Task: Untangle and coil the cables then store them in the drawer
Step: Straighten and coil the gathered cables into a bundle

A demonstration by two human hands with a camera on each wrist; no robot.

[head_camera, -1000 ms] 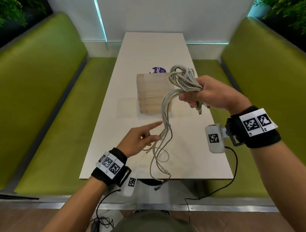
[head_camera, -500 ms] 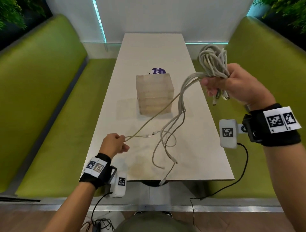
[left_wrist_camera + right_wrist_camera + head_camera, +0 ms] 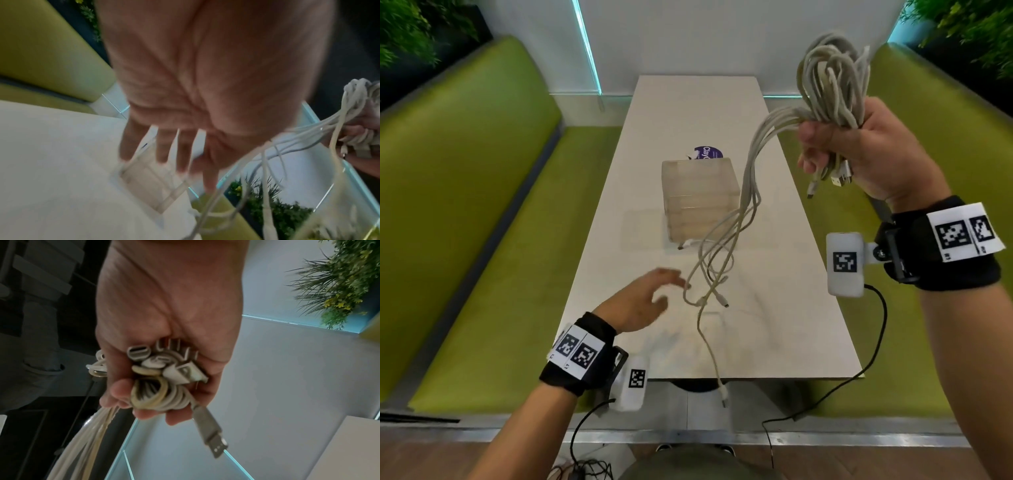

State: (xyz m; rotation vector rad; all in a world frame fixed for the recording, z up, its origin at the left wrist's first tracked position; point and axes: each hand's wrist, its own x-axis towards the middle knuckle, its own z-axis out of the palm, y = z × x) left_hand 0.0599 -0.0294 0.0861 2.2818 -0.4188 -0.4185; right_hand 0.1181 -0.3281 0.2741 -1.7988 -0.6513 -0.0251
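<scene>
Off-white cables (image 3: 832,89) bunch in a tangle at the upper right of the head view, clenched in the right hand (image 3: 859,150), whose fingers curl tightly round the bundle; the right wrist view shows several plug ends (image 3: 164,363) packed in the fist and one metal connector (image 3: 213,443) sticking out below it. Loose strands (image 3: 726,240) trail from the fist down toward the frame's centre, hanging over the white worktop (image 3: 791,325), one end dangling past its near edge. Left hand (image 3: 643,301), low and left of centre, is blurred, its fingers spread and relaxed just beside the hanging strands, gripping nothing. Behind the strands, mid-frame, a translucent drawer unit (image 3: 698,198) stands on the worktop, its drawers closed. Green benches (image 3: 482,205) flank both sides
</scene>
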